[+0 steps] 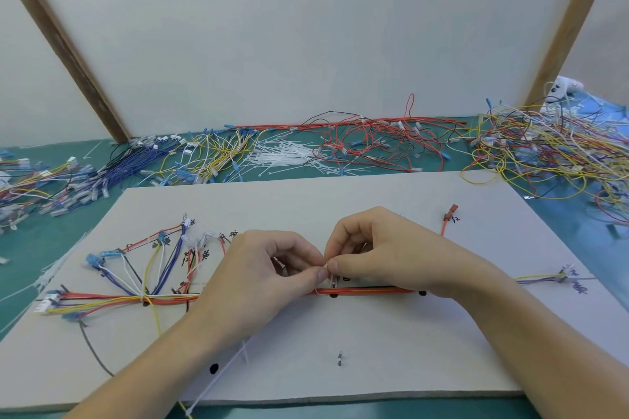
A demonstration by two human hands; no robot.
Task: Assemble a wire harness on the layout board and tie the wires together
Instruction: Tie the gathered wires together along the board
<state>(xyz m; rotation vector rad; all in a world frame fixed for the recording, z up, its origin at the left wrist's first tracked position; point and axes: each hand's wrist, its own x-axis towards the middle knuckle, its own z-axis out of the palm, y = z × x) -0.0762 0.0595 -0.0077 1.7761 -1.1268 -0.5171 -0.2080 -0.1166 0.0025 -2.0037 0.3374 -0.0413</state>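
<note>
Noting wires (170,299) laid, one tie (144,298) done; left hand (258,275), right hand (384,248) fingertips pinch second cable tie (327,264) mid-bundle, I judge ties remaining.

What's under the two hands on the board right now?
The wire bundle runs beneath the left hand and right hand, which pinch a white cable tie. Its loop and the bundle's middle are covered.
</note>
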